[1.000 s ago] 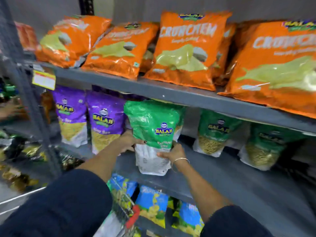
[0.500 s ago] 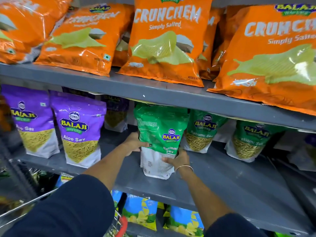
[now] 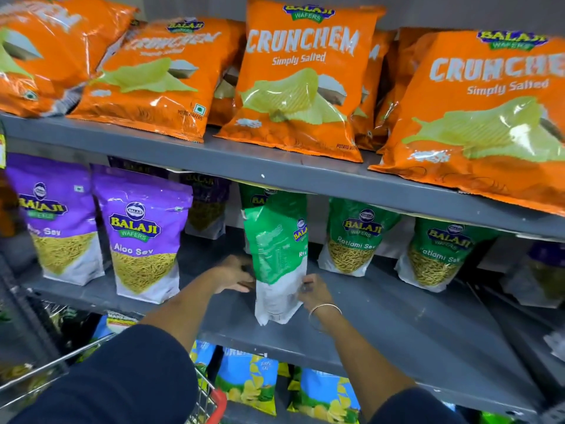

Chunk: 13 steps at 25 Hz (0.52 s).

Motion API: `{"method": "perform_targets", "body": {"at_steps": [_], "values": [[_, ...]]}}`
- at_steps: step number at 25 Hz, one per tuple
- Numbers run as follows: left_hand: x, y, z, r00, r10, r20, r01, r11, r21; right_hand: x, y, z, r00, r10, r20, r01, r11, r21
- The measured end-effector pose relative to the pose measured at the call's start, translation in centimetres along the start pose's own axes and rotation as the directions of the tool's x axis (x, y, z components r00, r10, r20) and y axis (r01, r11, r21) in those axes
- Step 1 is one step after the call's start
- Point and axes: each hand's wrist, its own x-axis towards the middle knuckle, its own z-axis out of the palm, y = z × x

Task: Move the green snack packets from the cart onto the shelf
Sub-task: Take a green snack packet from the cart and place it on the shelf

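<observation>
A green Ratlami Sev packet (image 3: 276, 255) stands upright on the grey middle shelf (image 3: 382, 325), turned so its back and left side face me. My left hand (image 3: 234, 274) touches its lower left edge and my right hand (image 3: 313, 292), with a bangle on the wrist, pinches its lower right edge. Another green packet (image 3: 256, 195) stands right behind it. Two more green packets (image 3: 357, 237) (image 3: 440, 255) stand further right on the same shelf. The wire cart (image 3: 208, 396) with a red corner shows at the bottom left, mostly hidden by my dark sleeve.
Purple Aloo Sev packets (image 3: 142, 237) fill the left of the middle shelf. Orange Crunchem bags (image 3: 302, 78) lie along the upper shelf, overhanging its edge. Blue chip bags (image 3: 250, 384) sit on the shelf below. Bare grey shelf lies in front of the green packets.
The green packet has been pushed deeper and turned sideways, its front now facing right. Both hands slid down to its lower edges. The view moved closer to the shelf.
</observation>
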Motion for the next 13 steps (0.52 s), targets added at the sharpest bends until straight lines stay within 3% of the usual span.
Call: {"method": "perform_targets", "body": {"at_steps": [4, 7, 9, 11, 13], "values": [[0.9, -0.1, 1.9, 0.983, 0.117, -0.138, -0.119, 0.993, -0.007, -1.3, -0.6, 0.3, 0.982, -0.038, 0.186, 0.069, 0.984, -0.165], [1.3, 0.7, 3.2, 0.981, 0.135, -0.141, -0.135, 0.991, 0.011, -1.3, -0.6, 0.9, 0.991, -0.07, 0.113, 0.082, 0.991, -0.107], [1.3, 1.0, 3.3, 0.983, 0.129, -0.131, -0.11, 0.984, 0.142, -1.3, -0.6, 0.6, 0.997, -0.041, 0.068, 0.041, 0.999, 0.006], [1.3, 1.0, 2.9, 0.988, 0.106, -0.115, -0.078, 0.972, 0.222, -1.0, -0.5, -0.1, 0.996, -0.054, 0.067, 0.053, 0.998, 0.02], [1.4, 0.9, 2.1, 0.993, 0.084, -0.087, -0.069, 0.984, 0.162, -0.5, -0.5, -1.0, 0.994, -0.089, 0.07, 0.092, 0.995, -0.038]]}}
